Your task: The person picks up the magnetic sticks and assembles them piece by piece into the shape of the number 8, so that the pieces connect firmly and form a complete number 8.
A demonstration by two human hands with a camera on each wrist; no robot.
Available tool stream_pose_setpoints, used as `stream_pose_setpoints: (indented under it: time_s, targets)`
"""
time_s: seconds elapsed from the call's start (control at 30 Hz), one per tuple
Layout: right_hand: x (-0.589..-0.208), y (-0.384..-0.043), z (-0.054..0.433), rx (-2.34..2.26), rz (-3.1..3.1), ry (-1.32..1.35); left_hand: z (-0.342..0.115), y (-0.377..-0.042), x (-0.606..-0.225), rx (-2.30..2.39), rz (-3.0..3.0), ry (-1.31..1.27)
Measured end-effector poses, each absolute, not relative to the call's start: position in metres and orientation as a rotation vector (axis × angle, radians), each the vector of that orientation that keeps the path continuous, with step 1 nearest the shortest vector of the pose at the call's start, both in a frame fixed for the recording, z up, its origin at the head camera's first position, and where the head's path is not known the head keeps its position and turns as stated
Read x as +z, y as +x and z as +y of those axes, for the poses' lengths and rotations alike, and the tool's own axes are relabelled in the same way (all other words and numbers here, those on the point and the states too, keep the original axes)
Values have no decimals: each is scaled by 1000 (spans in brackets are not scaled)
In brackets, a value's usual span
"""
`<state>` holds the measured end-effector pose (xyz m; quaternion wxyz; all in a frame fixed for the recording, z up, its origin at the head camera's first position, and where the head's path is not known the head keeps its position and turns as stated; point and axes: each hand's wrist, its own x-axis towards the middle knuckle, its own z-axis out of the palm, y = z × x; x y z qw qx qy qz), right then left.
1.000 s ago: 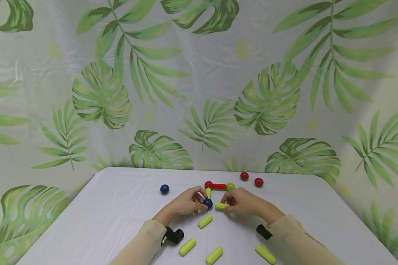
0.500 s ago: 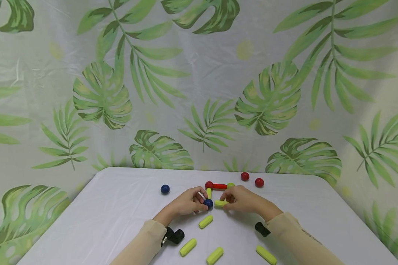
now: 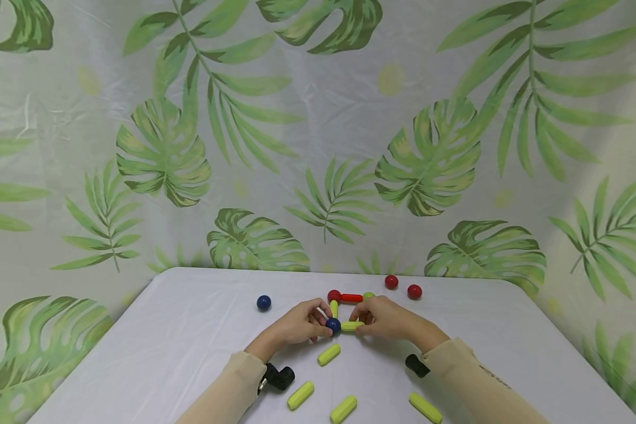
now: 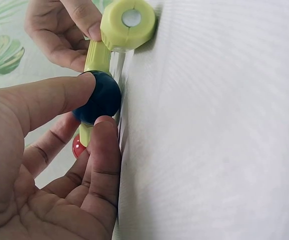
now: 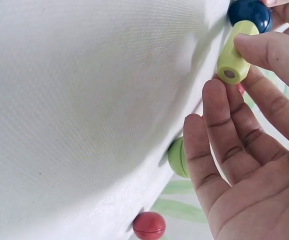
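Observation:
My left hand (image 3: 303, 321) pinches a blue ball (image 4: 100, 98) between thumb and fingers. With thumb and fingers my right hand (image 3: 389, 320) holds a yellow-green rod (image 5: 236, 54), its near end showing a silvery disc. The rod's other end meets the blue ball's right side. A second yellow-green rod (image 3: 334, 308) runs from the blue ball back to a red ball (image 3: 334, 295). From there a red rod (image 3: 352, 298) leads to a green ball (image 5: 177, 157), partly hidden behind my right hand in the head view.
Several loose yellow-green rods lie nearer me, among them one rod (image 3: 328, 354) just before the hands and another rod (image 3: 425, 407) at right. A loose blue ball (image 3: 264, 302) sits at left. Two red balls (image 3: 391, 282) rest at the back right of the white table (image 3: 191, 330).
My right hand has moved slightly left and away from me, bringing its yellow-green rod up against the blue ball. The left hand has stayed in place on the ball.

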<state>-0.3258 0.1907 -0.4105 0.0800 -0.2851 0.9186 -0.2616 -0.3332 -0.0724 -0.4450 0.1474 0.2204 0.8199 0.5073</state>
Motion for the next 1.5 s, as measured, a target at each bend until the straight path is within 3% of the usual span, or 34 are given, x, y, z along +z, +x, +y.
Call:
stream_pose_setpoints:
  time_s: [1.5]
  targets:
    - [-405,-331,206,-756,2748,-893,-72,-330,-442,1436,2355,701]
